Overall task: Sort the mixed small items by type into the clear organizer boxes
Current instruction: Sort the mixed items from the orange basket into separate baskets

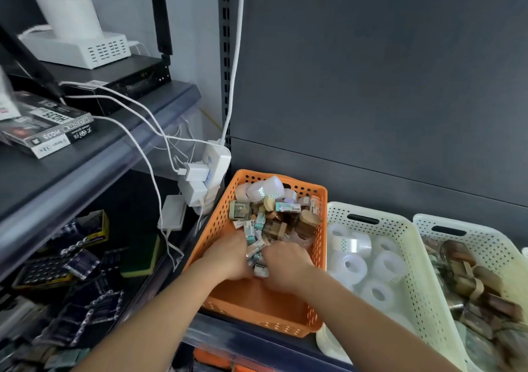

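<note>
An orange perforated basket point(258, 304) on the shelf holds mixed small items: small teal-and-white boxes point(287, 207), brown-lidded jars point(307, 223) and clear tape rolls point(265, 190). Both my hands are inside it. My left hand point(228, 257) and my right hand point(285, 266) are cupped together around a bunch of small teal-and-white boxes point(255, 253). To the right, a cream basket point(411, 280) holds clear tape rolls point(385, 267). A second cream basket point(497, 246) at far right holds brown jars point(463, 274).
A white power strip point(215, 166) with chargers and cables hangs just left of the orange basket. The left shelving holds a dark boxed product point(48, 130), battery packs point(80, 294) and a green-yellow sponge point(141, 254). A dark back panel point(371, 100) stands behind the baskets.
</note>
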`<control>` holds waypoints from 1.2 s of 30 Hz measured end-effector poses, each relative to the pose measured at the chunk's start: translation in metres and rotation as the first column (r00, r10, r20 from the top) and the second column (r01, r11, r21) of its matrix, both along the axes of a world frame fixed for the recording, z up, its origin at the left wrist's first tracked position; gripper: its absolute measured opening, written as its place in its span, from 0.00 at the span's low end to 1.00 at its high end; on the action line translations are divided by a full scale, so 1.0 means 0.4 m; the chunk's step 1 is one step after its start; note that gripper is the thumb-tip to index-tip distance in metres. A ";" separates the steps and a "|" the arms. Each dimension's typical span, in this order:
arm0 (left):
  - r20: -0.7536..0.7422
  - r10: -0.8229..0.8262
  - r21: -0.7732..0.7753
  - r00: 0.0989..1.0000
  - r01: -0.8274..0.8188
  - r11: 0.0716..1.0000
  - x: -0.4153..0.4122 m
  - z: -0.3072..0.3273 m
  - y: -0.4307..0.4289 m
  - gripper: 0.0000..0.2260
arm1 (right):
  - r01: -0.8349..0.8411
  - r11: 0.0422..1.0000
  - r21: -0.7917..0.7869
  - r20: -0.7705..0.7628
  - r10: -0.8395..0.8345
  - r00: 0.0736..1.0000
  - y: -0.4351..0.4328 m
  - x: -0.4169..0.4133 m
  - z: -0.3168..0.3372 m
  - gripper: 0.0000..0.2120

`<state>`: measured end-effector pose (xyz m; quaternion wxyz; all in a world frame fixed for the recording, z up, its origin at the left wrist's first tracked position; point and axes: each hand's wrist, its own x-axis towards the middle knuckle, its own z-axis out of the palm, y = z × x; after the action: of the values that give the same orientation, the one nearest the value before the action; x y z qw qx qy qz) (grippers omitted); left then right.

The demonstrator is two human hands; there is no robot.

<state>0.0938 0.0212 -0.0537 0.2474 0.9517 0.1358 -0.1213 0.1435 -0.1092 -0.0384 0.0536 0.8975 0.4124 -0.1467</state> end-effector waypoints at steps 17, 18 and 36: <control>0.132 0.009 -0.096 0.991 0.004 0.995 -0.008 0.084 0.005 0.03 | 0.305 0.840 0.449 -0.158 -0.261 0.952 -0.051 0.033 0.045 0.13; 0.153 0.031 -0.118 0.988 -0.013 0.993 -0.007 0.093 0.007 0.03 | 0.306 0.811 0.499 -0.152 -0.266 0.952 -0.053 0.035 0.055 0.12; 0.352 -0.021 -0.387 0.936 0.166 0.907 0.099 0.182 -0.463 0.12 | 0.544 0.415 0.729 -0.283 -0.540 0.792 -0.564 0.029 0.164 0.11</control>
<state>0.1335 -0.1638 0.0190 0.4553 0.8902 0.0161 0.0070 0.1552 -0.3346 0.0272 -0.3928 0.9108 0.1216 0.0367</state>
